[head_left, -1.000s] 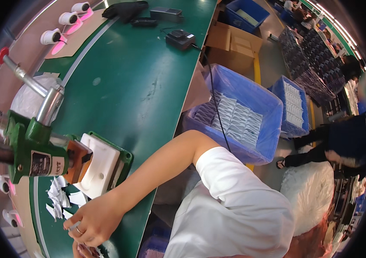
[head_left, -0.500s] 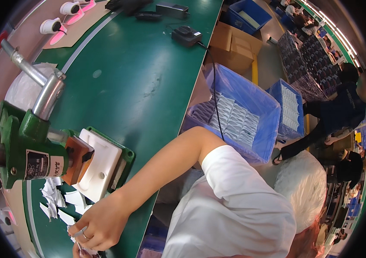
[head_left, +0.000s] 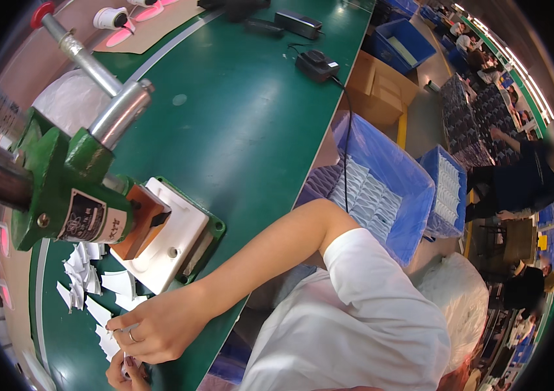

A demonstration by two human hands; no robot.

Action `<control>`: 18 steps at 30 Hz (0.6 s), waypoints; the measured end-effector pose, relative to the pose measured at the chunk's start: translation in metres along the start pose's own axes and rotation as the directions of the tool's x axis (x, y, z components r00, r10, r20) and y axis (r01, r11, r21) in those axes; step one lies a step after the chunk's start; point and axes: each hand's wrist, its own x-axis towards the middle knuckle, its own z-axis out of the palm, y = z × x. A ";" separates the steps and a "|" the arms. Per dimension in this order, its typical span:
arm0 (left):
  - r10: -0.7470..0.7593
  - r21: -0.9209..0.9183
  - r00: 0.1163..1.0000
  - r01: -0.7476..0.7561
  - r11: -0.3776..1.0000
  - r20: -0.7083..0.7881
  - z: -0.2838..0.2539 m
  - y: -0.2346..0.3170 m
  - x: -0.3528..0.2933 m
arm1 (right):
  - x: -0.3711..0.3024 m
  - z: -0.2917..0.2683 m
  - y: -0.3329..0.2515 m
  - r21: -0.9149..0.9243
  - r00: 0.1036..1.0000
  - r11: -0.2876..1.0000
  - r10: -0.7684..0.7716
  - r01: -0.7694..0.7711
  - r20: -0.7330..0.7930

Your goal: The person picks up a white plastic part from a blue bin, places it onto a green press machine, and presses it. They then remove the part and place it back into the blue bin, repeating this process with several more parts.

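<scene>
My right hand [head_left: 160, 327], with rings on it, reaches in from the right, its fingers curled closed over the green table. Just below it my left hand [head_left: 127, 376] comes in at the lower edge, thumb and fingers pinched together. A small pale thing [head_left: 125, 367] shows between the left fingers, its kind unclear. What the right fingers hold is hidden. Beside the hands lie thin white curved pieces [head_left: 119, 284], some in a loose heap [head_left: 81, 268]. Above them stands a green hand press [head_left: 62, 176] with a brown block [head_left: 143, 221] over a white fixture plate [head_left: 184, 228].
A metal press lever [head_left: 88, 62] rises at the left. Black chargers [head_left: 316, 65] rest on the green table [head_left: 238, 143], a cable running off its edge. Blue lined crates [head_left: 414, 176] hold rows of pale pieces. A carton [head_left: 381, 88] and a person [head_left: 518, 176] are beyond.
The view has swung, so the press and table sit farther right and higher. More of my left hand shows below the right one. Both hands stay close together; the person at the right has changed pose.
</scene>
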 end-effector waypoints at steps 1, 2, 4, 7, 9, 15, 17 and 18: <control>-0.004 0.001 1.000 0.004 1.000 -0.010 0.003 -0.001 -0.001 | 0.001 0.000 0.003 0.009 1.000 1.000 -0.006 0.006 -0.002; -0.014 -0.048 0.999 0.012 0.999 -0.037 0.008 -0.001 0.000 | 0.000 -0.001 0.008 0.017 0.999 0.999 -0.041 0.041 0.001; -0.031 -0.097 0.997 0.025 0.995 -0.066 0.016 0.004 0.001 | 0.001 -0.006 0.014 0.033 0.997 0.997 -0.074 0.074 0.003; -0.120 -0.184 0.993 0.114 0.976 -0.021 0.021 0.009 0.001 | 0.002 -0.011 0.016 0.140 0.992 0.988 -0.072 0.057 0.101; -0.252 -0.314 0.967 0.231 0.921 -0.029 0.019 0.014 -0.003 | 0.004 -0.010 0.014 0.192 0.995 0.981 -0.052 0.034 0.087; -0.135 -0.257 0.989 0.144 0.956 0.053 0.006 -0.003 -0.002 | 0.003 -0.008 0.004 0.067 0.997 0.998 -0.002 -0.002 0.071; -0.131 -0.221 0.991 0.137 0.966 0.038 0.010 0.005 -0.003 | 0.001 -0.004 0.005 0.060 0.996 0.998 -0.003 -0.002 0.088; -0.126 -0.184 0.992 0.129 0.974 0.030 0.015 0.011 -0.002 | 0.001 -0.005 0.005 0.049 0.994 0.999 0.000 -0.005 0.107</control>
